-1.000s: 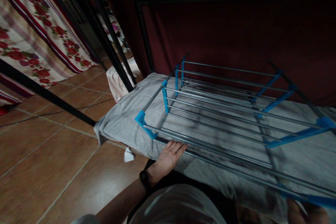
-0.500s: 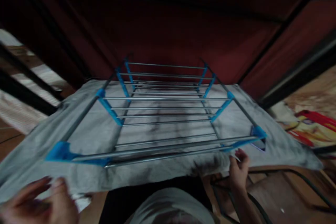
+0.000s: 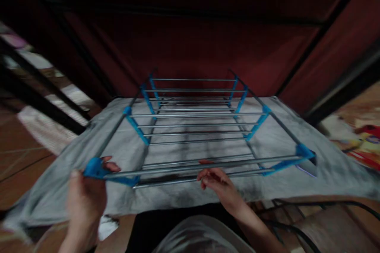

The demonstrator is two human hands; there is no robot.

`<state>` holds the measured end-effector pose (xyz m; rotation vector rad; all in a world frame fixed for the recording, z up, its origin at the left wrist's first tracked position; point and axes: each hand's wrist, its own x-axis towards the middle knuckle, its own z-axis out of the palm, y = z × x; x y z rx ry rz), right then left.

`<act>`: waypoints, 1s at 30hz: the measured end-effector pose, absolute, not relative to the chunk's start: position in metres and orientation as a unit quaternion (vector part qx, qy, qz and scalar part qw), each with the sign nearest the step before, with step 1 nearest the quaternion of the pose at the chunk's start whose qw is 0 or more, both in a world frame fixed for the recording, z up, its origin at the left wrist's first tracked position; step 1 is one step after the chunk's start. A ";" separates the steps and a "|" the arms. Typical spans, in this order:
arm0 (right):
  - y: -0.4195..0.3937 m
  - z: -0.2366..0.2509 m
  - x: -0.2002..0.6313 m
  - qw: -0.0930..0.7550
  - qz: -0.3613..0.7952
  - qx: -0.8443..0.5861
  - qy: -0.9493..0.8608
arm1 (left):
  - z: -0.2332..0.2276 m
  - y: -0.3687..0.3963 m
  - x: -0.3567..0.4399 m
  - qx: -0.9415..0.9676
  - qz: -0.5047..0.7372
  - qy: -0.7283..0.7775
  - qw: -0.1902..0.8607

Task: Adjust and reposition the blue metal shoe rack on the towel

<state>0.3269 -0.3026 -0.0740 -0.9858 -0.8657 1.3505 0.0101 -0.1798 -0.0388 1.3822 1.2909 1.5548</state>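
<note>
Both hands are at the near edge of the rack (image 3: 196,126). Left hand (image 3: 84,197) is at the near left corner, its fingers curled up to the blue corner piece (image 3: 95,167); a fingertip shows past the blue plastic, so it seems to have hold of that corner, though the blur keeps me from saying how tightly. Right hand (image 3: 218,184) is near the middle of the front rail (image 3: 252,162), fingers bent and loosely spread, tips touching or just under the rods; whether it grips a rod I cannot tell

Spread wide and nearly flat, the rack is a frame of thin silver rods running side to side with blue plastic joints along both sides and at the near right corner (image 3: 304,152). It sits over a grey cloth (image 3: 326,170), which is spread beneath it and sticks out on the left, right and front; dark smudges mark the cloth under the rods and near the front edge

Behind the rack hangs a dark red curtain (image 3: 192,43), crossed by black bars (image 3: 38,87) on the left. Brown floor tiles (image 3: 18,166) show at the left, and a bright printed fabric (image 3: 362,142) lies at the far right. Dark cables (image 3: 297,205) loop on the floor near the right arm. At the bottom, the person's pale shirt (image 3: 202,237) fills the middle of the view
</note>
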 end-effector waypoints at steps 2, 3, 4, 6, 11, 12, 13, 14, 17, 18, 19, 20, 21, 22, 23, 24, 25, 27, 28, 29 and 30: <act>-0.292 -0.067 0.316 0.584 0.627 -0.382 -0.346 | -0.036 -0.185 0.009 0.449 0.642 0.485 0.388; -0.287 -0.065 0.313 0.583 0.645 -0.367 -0.332 | -0.035 -0.186 0.010 0.428 0.653 0.479 0.403; -0.283 -0.065 0.310 0.583 0.655 -0.357 -0.322 | -0.035 -0.185 0.011 0.416 0.657 0.473 0.415; -0.278 -0.065 0.308 0.588 0.659 -0.352 -0.310 | -0.036 -0.183 0.014 0.409 0.662 0.461 0.426; -0.279 -0.063 0.304 0.609 0.630 -0.379 -0.299 | -0.040 -0.183 0.018 0.377 0.685 0.450 0.431; -0.280 -0.062 0.304 0.615 0.621 -0.384 -0.297 | -0.041 -0.182 0.018 0.372 0.687 0.450 0.432; -0.280 -0.061 0.304 0.619 0.616 -0.387 -0.297 | -0.041 -0.182 0.018 0.372 0.686 0.451 0.434; -0.279 -0.061 0.303 0.621 0.612 -0.388 -0.298 | -0.040 -0.182 0.017 0.374 0.684 0.451 0.435; -0.278 -0.059 0.303 0.619 0.611 -0.387 -0.305 | -0.038 -0.183 0.017 0.385 0.673 0.459 0.435; -0.277 -0.059 0.303 0.620 0.611 -0.387 -0.305 | -0.037 -0.184 0.018 0.389 0.669 0.463 0.432; -0.277 -0.059 0.303 0.621 0.609 -0.388 -0.304 | -0.036 -0.184 0.018 0.392 0.667 0.466 0.429; -0.277 -0.059 0.303 0.623 0.607 -0.389 -0.302 | -0.036 -0.185 0.019 0.395 0.665 0.467 0.428; -0.278 -0.058 0.302 0.626 0.605 -0.390 -0.299 | -0.035 -0.185 0.019 0.397 0.664 0.467 0.428; -0.278 -0.058 0.302 0.630 0.603 -0.391 -0.295 | -0.035 -0.186 0.020 0.398 0.664 0.464 0.430; -0.278 -0.058 0.302 0.633 0.602 -0.390 -0.292 | -0.034 -0.186 0.020 0.398 0.665 0.461 0.432; -0.279 -0.058 0.301 0.635 0.601 -0.390 -0.288 | -0.034 -0.186 0.021 0.396 0.667 0.459 0.434; -0.279 -0.058 0.301 0.637 0.600 -0.390 -0.286 | -0.034 -0.186 0.021 0.394 0.669 0.457 0.435; -0.279 -0.058 0.301 0.637 0.600 -0.391 -0.286 | -0.033 -0.186 0.022 0.390 0.671 0.454 0.438; -0.279 -0.058 0.301 0.636 0.600 -0.392 -0.286 | -0.033 -0.186 0.022 0.388 0.671 0.454 0.439; -0.279 -0.059 0.301 0.635 0.601 -0.393 -0.286 | -0.032 -0.185 0.022 0.388 0.672 0.453 0.439; -0.278 -0.059 0.301 0.635 0.600 -0.394 -0.285 | -0.033 -0.185 0.021 0.388 0.672 0.452 0.440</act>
